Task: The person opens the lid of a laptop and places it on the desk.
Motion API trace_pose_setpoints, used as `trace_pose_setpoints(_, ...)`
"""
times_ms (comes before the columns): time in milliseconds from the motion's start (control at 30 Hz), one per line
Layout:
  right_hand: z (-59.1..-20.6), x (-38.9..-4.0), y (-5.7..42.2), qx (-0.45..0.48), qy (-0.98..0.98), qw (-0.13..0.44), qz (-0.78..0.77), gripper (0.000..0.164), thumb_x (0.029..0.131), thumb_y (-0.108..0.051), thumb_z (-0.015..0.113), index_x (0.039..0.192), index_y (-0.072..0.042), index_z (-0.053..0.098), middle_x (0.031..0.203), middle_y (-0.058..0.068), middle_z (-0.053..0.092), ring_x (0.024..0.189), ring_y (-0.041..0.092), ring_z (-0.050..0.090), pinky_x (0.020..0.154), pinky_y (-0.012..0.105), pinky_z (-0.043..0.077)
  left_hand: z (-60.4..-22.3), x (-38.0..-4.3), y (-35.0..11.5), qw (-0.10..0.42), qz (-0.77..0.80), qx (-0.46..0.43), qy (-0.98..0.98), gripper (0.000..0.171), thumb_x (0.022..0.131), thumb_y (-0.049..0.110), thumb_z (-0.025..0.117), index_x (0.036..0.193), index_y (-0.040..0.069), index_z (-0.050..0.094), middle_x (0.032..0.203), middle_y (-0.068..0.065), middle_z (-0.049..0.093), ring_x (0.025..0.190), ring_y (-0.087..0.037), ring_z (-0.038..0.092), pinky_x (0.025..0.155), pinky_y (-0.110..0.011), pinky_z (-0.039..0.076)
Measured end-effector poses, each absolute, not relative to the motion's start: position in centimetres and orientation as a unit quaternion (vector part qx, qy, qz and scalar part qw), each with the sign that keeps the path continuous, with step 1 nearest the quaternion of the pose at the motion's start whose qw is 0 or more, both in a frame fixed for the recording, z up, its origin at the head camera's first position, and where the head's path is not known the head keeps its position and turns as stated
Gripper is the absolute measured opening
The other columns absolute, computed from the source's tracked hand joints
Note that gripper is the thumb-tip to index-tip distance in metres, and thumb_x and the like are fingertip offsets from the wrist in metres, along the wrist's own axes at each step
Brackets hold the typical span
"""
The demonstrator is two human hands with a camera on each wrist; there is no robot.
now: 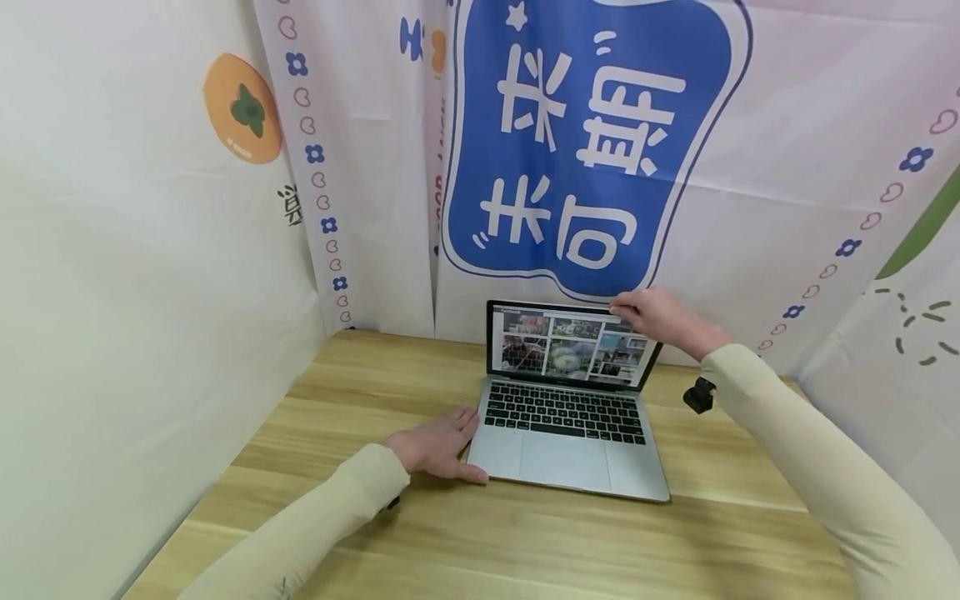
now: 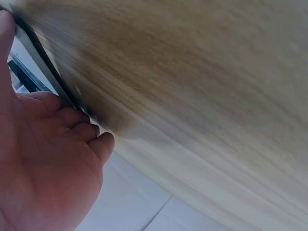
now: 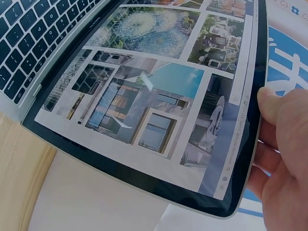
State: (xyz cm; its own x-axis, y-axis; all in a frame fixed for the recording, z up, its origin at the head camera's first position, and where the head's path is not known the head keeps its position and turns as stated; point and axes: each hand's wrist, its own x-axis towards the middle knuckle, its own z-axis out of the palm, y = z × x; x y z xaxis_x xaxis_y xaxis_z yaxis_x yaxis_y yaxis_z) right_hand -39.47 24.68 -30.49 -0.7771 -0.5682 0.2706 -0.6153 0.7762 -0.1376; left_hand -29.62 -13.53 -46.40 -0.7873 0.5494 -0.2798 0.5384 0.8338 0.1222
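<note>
A silver laptop (image 1: 564,463) lies opened on the wooden table, its lid raised and the lit screen (image 1: 567,347) showing a grid of photos. At the lid's top right corner my right hand (image 1: 663,317) pinches the edge. The right wrist view shows that thumb (image 3: 268,107) on the screen side, with the fingers behind the lid. My left hand (image 1: 438,446) rests on the table against the base's left side, its thumb by the front left corner. In the left wrist view the left hand (image 2: 50,149) has its fingers extended along the laptop's edge.
The wooden table (image 1: 525,550) runs back to a white cloth (image 1: 382,250) hanging close behind the laptop, printed with a large blue sign (image 1: 592,187). Pale walls stand at the left and right. A small black device (image 1: 700,395) is at the right wrist.
</note>
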Motion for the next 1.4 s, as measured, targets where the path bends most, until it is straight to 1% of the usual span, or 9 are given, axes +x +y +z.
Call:
trace_pose_setpoints(200, -30.8, -39.9, 24.9, 0.294, -0.943, 0.105, 0.119, 0.027, 0.101, -0.016, 0.055, 0.119, -0.002, 0.070, 0.099, 0.014, 0.075, 0.049, 0.011, 0.047, 0.056, 0.029, 0.042, -46.5, -29.5, -13.6, 0.152, 0.020, 0.290, 0.945, 0.113, 0.081, 0.083, 0.046, 0.157, 0.005, 0.015, 0.166, -0.014, 0.011, 0.154, -0.028, 0.012, 0.124, -0.041, 0.021)
trace_pose_setpoints(333, -30.8, -40.1, 24.9, 0.287, -0.944, 0.108, 0.123, 0.027, 0.101, -0.017, 0.056, 0.118, -0.003, 0.071, 0.101, 0.014, 0.075, 0.049, 0.012, 0.048, 0.055, 0.029, 0.042, -46.5, -29.4, -13.6, 0.153, 0.023, 0.291, 0.944, 0.113, 0.082, 0.082, 0.046, 0.157, 0.005, 0.015, 0.166, -0.014, 0.010, 0.154, -0.027, 0.012, 0.124, -0.041, 0.021)
trace_pose_setpoints(600, -30.6, -40.6, 25.1, 0.296, -0.940, 0.115, 0.128, 0.026, 0.101, -0.015, 0.056, 0.117, -0.001, 0.071, 0.105, 0.018, 0.074, 0.055, 0.011, 0.054, 0.059, 0.030, 0.045, -46.5, -29.7, -13.7, 0.151, 0.016, 0.286, 0.946, 0.113, 0.081, 0.083, 0.044, 0.158, 0.006, 0.014, 0.166, -0.013, 0.010, 0.154, -0.026, 0.011, 0.124, -0.040, 0.021)
trace_pose_setpoints(800, -30.6, -41.0, 25.3, 0.284, -0.943, 0.104, 0.138, 0.029, 0.102, -0.017, 0.055, 0.119, 0.000, 0.070, 0.108, 0.020, 0.073, 0.055, 0.011, 0.053, 0.059, 0.030, 0.045, -46.6, -29.7, -13.8, 0.146, 0.008, 0.287, 0.947, 0.113, 0.082, 0.084, 0.042, 0.158, 0.006, 0.014, 0.166, -0.013, 0.010, 0.154, -0.027, 0.011, 0.124, -0.041, 0.022)
trace_pose_setpoints(900, -30.7, -41.2, 25.4, 0.277, -0.945, 0.102, 0.141, 0.029, 0.102, -0.018, 0.054, 0.119, 0.000, 0.069, 0.108, 0.020, 0.073, 0.057, 0.011, 0.055, 0.060, 0.030, 0.047, -46.6, -29.7, -13.8, 0.144, 0.006, 0.290, 0.946, 0.113, 0.082, 0.084, 0.042, 0.157, 0.005, 0.015, 0.166, -0.014, 0.011, 0.154, -0.027, 0.011, 0.124, -0.041, 0.022)
trace_pose_setpoints(1100, -31.3, -41.8, 26.0, 0.275, -0.943, 0.115, 0.146, 0.030, 0.102, -0.021, 0.054, 0.117, -0.001, 0.070, 0.107, 0.020, 0.073, 0.069, 0.014, 0.063, 0.066, 0.035, 0.053, -46.7, -29.5, -13.8, 0.146, 0.001, 0.287, 0.947, 0.113, 0.081, 0.085, 0.040, 0.158, 0.006, 0.015, 0.166, -0.012, 0.010, 0.154, -0.026, 0.011, 0.124, -0.040, 0.021)
trace_pose_setpoints(1200, -31.5, -41.9, 26.4, 0.279, -0.940, 0.125, 0.152, 0.029, 0.102, -0.021, 0.053, 0.114, -0.001, 0.072, 0.101, 0.018, 0.074, 0.068, 0.015, 0.062, 0.067, 0.037, 0.051, -46.7, -29.4, -13.8, 0.146, -0.002, 0.287, 0.947, 0.112, 0.082, 0.085, 0.039, 0.158, 0.007, 0.014, 0.166, -0.011, 0.009, 0.154, -0.025, 0.010, 0.124, -0.040, 0.021)
trace_pose_setpoints(1300, -31.6, -42.0, 26.7, 0.278, -0.939, 0.130, 0.153, 0.029, 0.102, -0.020, 0.054, 0.109, -0.001, 0.074, 0.084, 0.014, 0.073, 0.060, 0.015, 0.056, 0.063, 0.035, 0.047, -46.8, -29.4, -13.9, 0.142, -0.005, 0.293, 0.946, 0.112, 0.082, 0.086, 0.037, 0.158, 0.007, 0.014, 0.166, -0.011, 0.008, 0.154, -0.025, 0.010, 0.124, -0.039, 0.020)
trace_pose_setpoints(1400, -31.8, -42.1, 26.9, 0.269, -0.942, 0.122, 0.158, 0.030, 0.103, -0.022, 0.053, 0.108, -0.001, 0.074, 0.067, 0.008, 0.065, 0.052, 0.015, 0.048, 0.059, 0.033, 0.042, -47.0, -29.4, -14.0, 0.139, -0.009, 0.295, 0.945, 0.112, 0.082, 0.086, 0.035, 0.158, 0.007, 0.013, 0.166, -0.011, 0.008, 0.154, -0.025, 0.009, 0.124, -0.039, 0.020)
